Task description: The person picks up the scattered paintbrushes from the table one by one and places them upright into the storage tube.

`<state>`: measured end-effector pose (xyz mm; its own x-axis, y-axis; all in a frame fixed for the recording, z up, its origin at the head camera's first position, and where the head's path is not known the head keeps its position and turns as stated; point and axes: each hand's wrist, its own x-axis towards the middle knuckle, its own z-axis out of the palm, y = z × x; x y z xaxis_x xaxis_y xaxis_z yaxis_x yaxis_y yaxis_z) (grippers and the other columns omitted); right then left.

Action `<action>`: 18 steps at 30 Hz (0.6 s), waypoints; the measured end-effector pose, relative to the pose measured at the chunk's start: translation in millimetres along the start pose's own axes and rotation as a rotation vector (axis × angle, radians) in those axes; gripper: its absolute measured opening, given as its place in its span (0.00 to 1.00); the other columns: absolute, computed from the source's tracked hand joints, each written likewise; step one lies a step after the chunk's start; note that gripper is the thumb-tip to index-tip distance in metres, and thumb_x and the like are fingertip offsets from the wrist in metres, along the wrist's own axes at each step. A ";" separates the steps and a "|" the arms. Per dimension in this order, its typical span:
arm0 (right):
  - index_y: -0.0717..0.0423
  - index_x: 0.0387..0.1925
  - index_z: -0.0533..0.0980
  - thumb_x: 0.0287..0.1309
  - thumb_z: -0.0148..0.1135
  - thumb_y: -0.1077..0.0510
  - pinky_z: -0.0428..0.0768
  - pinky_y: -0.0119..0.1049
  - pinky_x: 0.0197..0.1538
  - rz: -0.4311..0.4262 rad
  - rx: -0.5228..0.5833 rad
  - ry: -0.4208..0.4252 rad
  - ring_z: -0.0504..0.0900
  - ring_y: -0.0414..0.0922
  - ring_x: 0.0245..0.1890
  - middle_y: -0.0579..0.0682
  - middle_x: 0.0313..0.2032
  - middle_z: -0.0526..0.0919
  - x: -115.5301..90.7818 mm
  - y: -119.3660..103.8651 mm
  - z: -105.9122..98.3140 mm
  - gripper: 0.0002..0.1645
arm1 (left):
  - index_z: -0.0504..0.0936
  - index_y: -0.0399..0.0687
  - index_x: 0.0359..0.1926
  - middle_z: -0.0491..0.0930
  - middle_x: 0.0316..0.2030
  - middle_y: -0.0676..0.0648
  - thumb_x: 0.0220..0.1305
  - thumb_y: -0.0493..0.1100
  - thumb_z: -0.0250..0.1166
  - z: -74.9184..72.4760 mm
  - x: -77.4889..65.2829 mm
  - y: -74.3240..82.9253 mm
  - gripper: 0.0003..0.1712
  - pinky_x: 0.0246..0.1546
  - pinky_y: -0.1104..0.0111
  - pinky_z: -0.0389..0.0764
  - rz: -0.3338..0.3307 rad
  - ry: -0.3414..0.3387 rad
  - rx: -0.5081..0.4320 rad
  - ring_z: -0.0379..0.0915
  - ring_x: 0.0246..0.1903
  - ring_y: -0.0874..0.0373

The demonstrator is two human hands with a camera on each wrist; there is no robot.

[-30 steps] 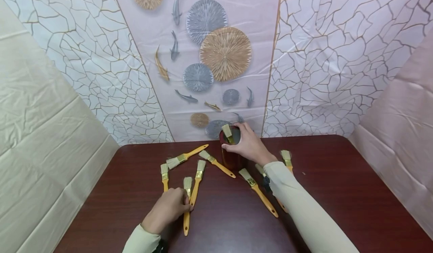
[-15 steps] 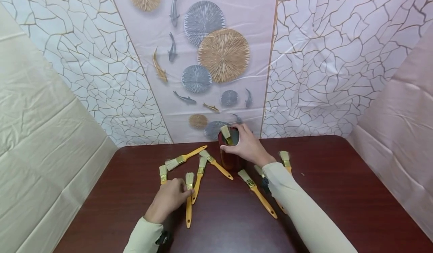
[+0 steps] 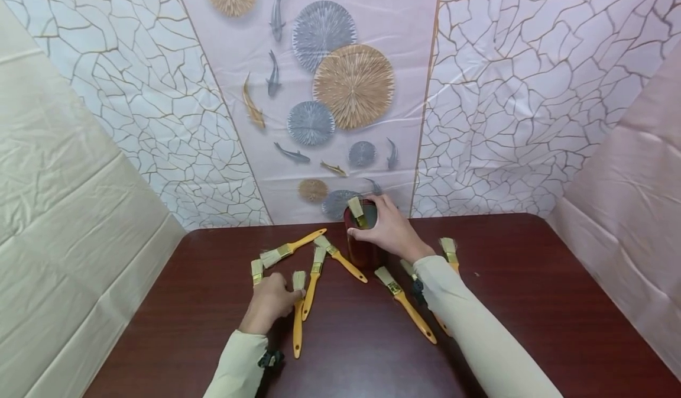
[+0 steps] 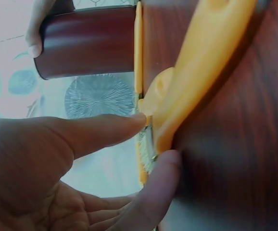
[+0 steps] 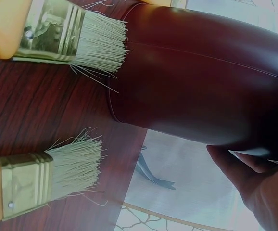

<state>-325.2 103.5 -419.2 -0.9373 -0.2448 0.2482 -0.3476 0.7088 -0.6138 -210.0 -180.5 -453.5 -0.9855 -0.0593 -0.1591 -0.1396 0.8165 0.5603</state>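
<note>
A dark red cylindrical holder [image 3: 362, 247] stands upright near the table's back edge. One paintbrush [image 3: 355, 207] leans inside it, pale bristles up. My right hand [image 3: 387, 225] grips the holder around its rim, thumb toward the front. In the left wrist view my left hand [image 4: 81, 159] has thumb and forefinger on either side of a yellow-handled paintbrush [image 4: 201, 72], close to its metal band. From the head, the left hand [image 3: 271, 300] covers part of that brush; its bristles point away and its handle lies toward me. Beside it on the right lies another paintbrush [image 3: 314, 280].
More paintbrushes lie on the dark red table [image 3: 362, 350]: one brush [image 3: 292, 248] at the back left, one [image 3: 340, 258] left of the holder, one [image 3: 407, 306] in front right. Another brush [image 3: 449, 253] lies beyond the right sleeve. A patterned cloth [image 3: 367, 90] hangs behind.
My left hand has moved forward along its paintbrush, toward the metal band. That brush and the one beside it have shifted slightly away from me. My right hand has stayed on the holder.
</note>
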 end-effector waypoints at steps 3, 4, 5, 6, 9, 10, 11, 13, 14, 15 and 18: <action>0.51 0.79 0.61 0.53 0.71 0.23 0.78 0.50 0.47 -0.002 -0.004 -0.002 0.75 0.51 0.44 0.52 0.61 0.69 -0.2 0.6 0.6 0.63 | 0.79 0.44 0.15 0.76 0.12 0.48 0.67 0.48 0.75 3.1 1.8 1.9 0.25 0.15 0.69 0.70 -0.022 0.010 0.015 0.76 0.14 0.56; 0.51 0.79 0.61 0.53 0.71 0.22 0.78 0.50 0.47 -0.001 -0.008 0.000 0.75 0.51 0.44 0.52 0.61 0.69 -0.2 0.8 0.7 0.63 | 0.79 0.44 0.16 0.76 0.12 0.48 0.67 0.47 0.75 4.1 2.1 2.4 0.25 0.15 0.69 0.70 -0.025 0.014 0.020 0.75 0.13 0.57; 0.51 0.79 0.61 0.52 0.70 0.21 0.78 0.50 0.47 -0.002 -0.010 0.000 0.75 0.51 0.44 0.52 0.61 0.69 -0.3 1.0 0.7 0.64 | 0.78 0.45 0.15 0.75 0.12 0.49 0.67 0.48 0.75 5.1 2.5 2.7 0.25 0.14 0.70 0.69 -0.023 0.020 0.028 0.74 0.13 0.57; 0.51 0.79 0.61 0.52 0.70 0.21 0.78 0.50 0.48 -0.003 -0.013 0.001 0.75 0.51 0.44 0.52 0.61 0.69 -0.3 1.1 0.6 0.64 | 0.76 0.46 0.14 0.73 0.11 0.50 0.66 0.48 0.76 6.0 2.6 2.8 0.26 0.14 0.70 0.68 -0.016 0.028 0.037 0.72 0.12 0.58; 0.51 0.79 0.61 0.53 0.71 0.22 0.79 0.51 0.48 -0.004 -0.011 0.003 0.75 0.51 0.44 0.53 0.61 0.69 -0.3 1.2 0.9 0.64 | 0.69 0.50 0.11 0.63 0.09 0.54 0.65 0.47 0.76 7.9 2.5 2.7 0.31 0.13 0.71 0.61 0.016 0.057 0.064 0.63 0.10 0.61; 0.52 0.79 0.61 0.53 0.71 0.23 0.79 0.51 0.48 -0.004 -0.010 0.004 0.76 0.51 0.44 0.53 0.61 0.69 -0.3 1.1 0.7 0.63 | 0.66 0.51 0.10 0.59 0.09 0.56 0.65 0.47 0.76 8.3 2.3 2.6 0.33 0.13 0.71 0.58 0.030 0.066 0.071 0.59 0.09 0.62; 0.52 0.79 0.62 0.53 0.72 0.23 0.79 0.51 0.48 -0.004 -0.009 0.005 0.76 0.52 0.44 0.53 0.61 0.69 -0.2 0.9 0.5 0.63 | 0.63 0.52 0.10 0.56 0.09 0.57 0.65 0.47 0.76 8.6 2.3 2.4 0.35 0.14 0.71 0.55 0.043 0.073 0.075 0.56 0.09 0.63; 0.52 0.79 0.62 0.53 0.72 0.23 0.79 0.50 0.47 -0.002 -0.007 0.007 0.76 0.52 0.43 0.52 0.61 0.69 -0.1 0.8 0.4 0.63 | 0.61 0.52 0.09 0.52 0.09 0.58 0.65 0.47 0.77 8.8 2.3 1.9 0.37 0.14 0.71 0.51 0.059 0.077 0.068 0.50 0.10 0.64; 0.52 0.79 0.62 0.53 0.71 0.23 0.79 0.50 0.47 -0.002 -0.008 0.009 0.75 0.52 0.43 0.52 0.60 0.69 -0.2 0.5 0.1 0.63 | 0.60 0.53 0.09 0.51 0.09 0.58 0.65 0.47 0.77 9.1 2.6 1.2 0.37 0.14 0.71 0.50 0.061 0.075 0.060 0.48 0.10 0.64; 0.52 0.79 0.62 0.53 0.71 0.22 0.78 0.50 0.47 -0.002 -0.010 0.010 0.75 0.52 0.43 0.52 0.60 0.69 -0.1 0.5 0.1 0.63 | 0.61 0.53 0.08 0.51 0.08 0.58 0.65 0.47 0.76 9.1 2.7 0.7 0.37 0.14 0.71 0.50 0.054 0.064 0.048 0.48 0.10 0.64; 0.52 0.79 0.62 0.53 0.70 0.21 0.79 0.50 0.47 -0.003 -0.010 0.013 0.75 0.51 0.42 0.52 0.61 0.69 -0.2 0.8 0.5 0.64 | 0.64 0.53 0.07 0.57 0.06 0.58 0.67 0.48 0.75 9.7 2.9 -1.5 0.36 0.13 0.72 0.54 0.035 0.032 0.019 0.52 0.08 0.63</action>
<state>-325.3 103.8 -420.1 -0.9357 -0.2385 0.2599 -0.3504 0.7147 -0.6053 -211.7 -176.3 -462.6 -0.9923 -0.0488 -0.1140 -0.1039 0.8291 0.5494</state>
